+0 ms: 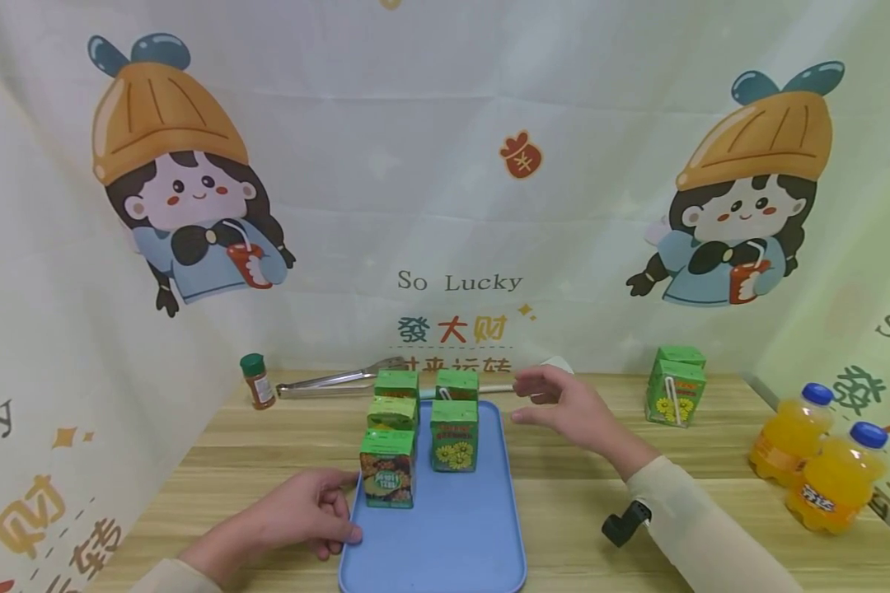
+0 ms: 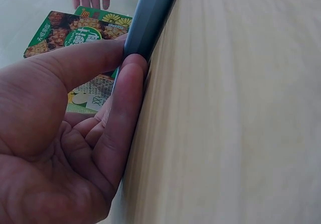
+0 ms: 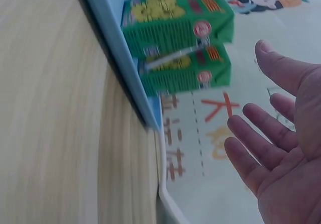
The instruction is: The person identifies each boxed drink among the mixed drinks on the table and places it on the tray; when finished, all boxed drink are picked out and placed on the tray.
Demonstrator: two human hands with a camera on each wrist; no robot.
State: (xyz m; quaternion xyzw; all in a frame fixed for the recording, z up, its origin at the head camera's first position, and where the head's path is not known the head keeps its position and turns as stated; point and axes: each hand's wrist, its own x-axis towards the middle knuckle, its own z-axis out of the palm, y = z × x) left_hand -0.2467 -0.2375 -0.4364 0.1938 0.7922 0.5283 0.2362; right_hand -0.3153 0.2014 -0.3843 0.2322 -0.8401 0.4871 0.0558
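A blue tray lies on the wooden table, with several green drink cartons upright on its far half. The nearest carton has a brown fruit picture; beside it stands a carton with yellow flowers. My left hand pinches the tray's left rim between thumb and fingers, which the left wrist view shows at the tray edge. Right of the tray's far end, my right hand hovers with fingers spread and relaxed, holding nothing. In the right wrist view the hand is apart from the cartons.
Two green cartons stand at the back right, with two orange drink bottles at the right edge. A green-capped spice jar is at the back left. Metal tongs and a white-headed utensil lie behind the tray.
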